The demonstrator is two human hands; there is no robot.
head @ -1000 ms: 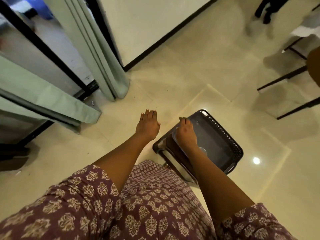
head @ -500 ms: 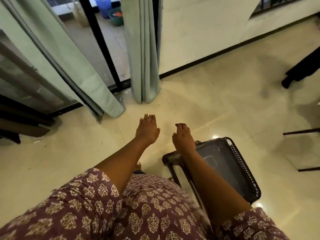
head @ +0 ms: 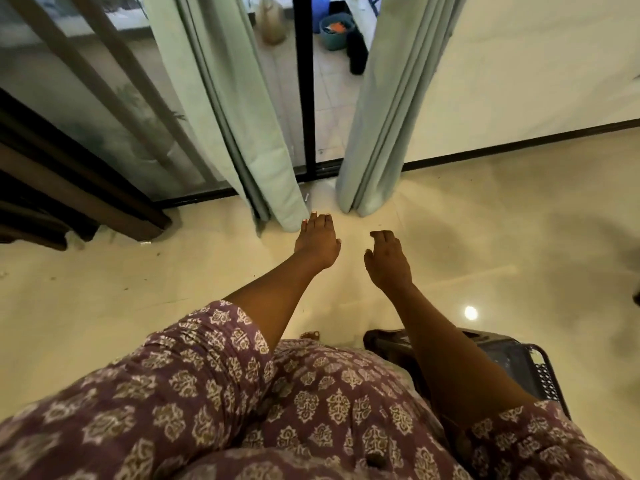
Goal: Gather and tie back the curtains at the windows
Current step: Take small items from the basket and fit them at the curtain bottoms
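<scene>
Head view: two curtains (head: 242,109) (head: 391,109), two empty hands (head: 317,242) (head: 388,263).

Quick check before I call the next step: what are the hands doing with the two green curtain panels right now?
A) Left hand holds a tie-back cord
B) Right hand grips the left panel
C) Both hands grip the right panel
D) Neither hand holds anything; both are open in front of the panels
D: the left hand and right hand are both open and empty, while the left panel and right panel hang loose.
</scene>
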